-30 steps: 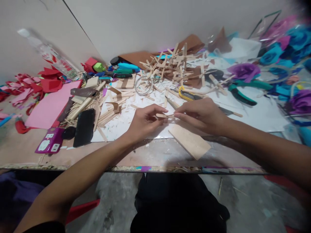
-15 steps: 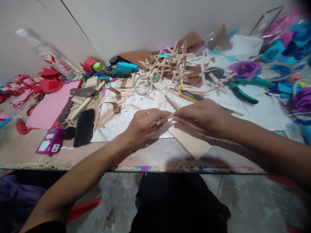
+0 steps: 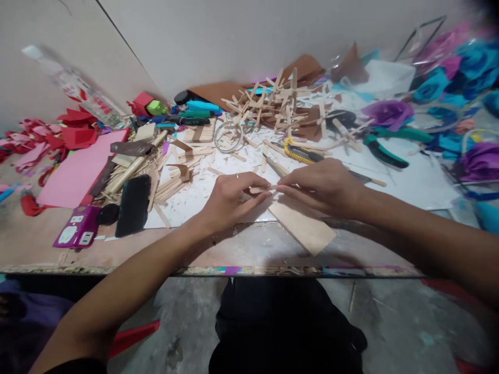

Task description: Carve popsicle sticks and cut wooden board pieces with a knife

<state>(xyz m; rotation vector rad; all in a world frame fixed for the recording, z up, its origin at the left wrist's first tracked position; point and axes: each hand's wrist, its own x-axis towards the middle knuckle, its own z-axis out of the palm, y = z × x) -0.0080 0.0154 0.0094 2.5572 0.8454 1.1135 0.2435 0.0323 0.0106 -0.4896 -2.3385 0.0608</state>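
Head camera view: a person's left hand (image 3: 230, 200) and right hand (image 3: 325, 187) meet over a white sheet (image 3: 202, 200) on the table (image 3: 148, 254), both grips pinching a slim, pale wooden stick (image 3: 259, 190) between thumb and fingertips. Just below them lies a smooth, flat wooden board (image 3: 304, 228), set at a slant. Beyond the hands, a yellow-and-black utility knife (image 3: 302, 153) sits near a spiky tangle of craft sticks (image 3: 273, 106); a round ring (image 3: 222, 145) rests close by. Green-handled pliers (image 3: 390, 150) and a crinkled purple paper flower (image 3: 390, 113) crowd the right side, while a glossy black phone (image 3: 133, 205) and stiff pink paper (image 3: 78, 174) occupy the left. The right fingers hide the stick's far end, and the right hand covers the middle of a long, narrow tool (image 3: 360, 177). Blur softens the plastic bottle (image 3: 83, 93); blue paper flowers (image 3: 477, 57) run off the frame.
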